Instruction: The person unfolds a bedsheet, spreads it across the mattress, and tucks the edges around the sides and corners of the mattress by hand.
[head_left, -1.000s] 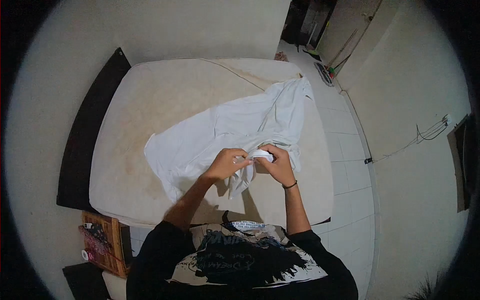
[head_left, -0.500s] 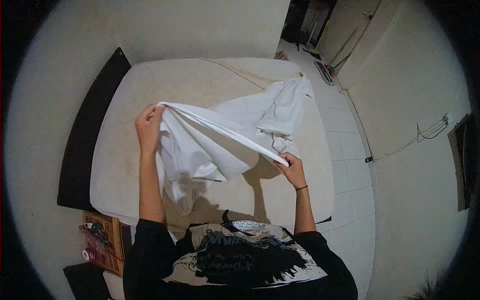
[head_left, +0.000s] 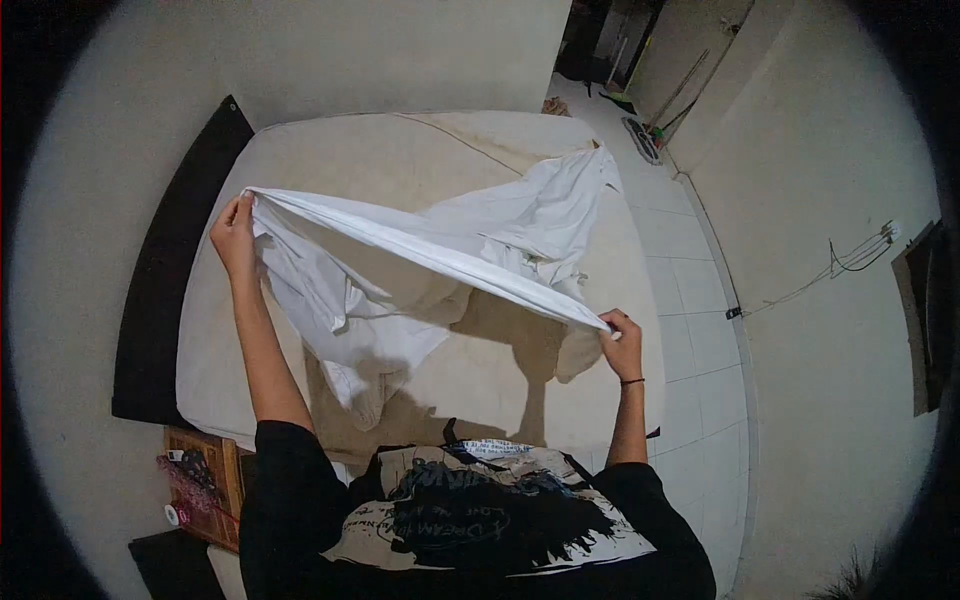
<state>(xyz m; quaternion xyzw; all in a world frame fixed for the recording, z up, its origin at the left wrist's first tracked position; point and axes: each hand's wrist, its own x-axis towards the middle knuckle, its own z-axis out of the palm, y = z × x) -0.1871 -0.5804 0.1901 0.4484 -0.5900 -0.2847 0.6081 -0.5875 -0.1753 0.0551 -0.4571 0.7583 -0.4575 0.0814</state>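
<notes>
In the head view, your left hand [head_left: 235, 235] and right hand [head_left: 622, 345] pinch the white cloth [head_left: 430, 245] between fingers, stretching one edge above the mattress [head_left: 340, 150], from its left edge toward its right. The rest trails to the far right corner; pull evenly, grip firmly.

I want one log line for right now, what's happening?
left hand: grips edge of white sheet | right hand: grips same edge | sheet: stretched between hands, partly on mattress
</notes>
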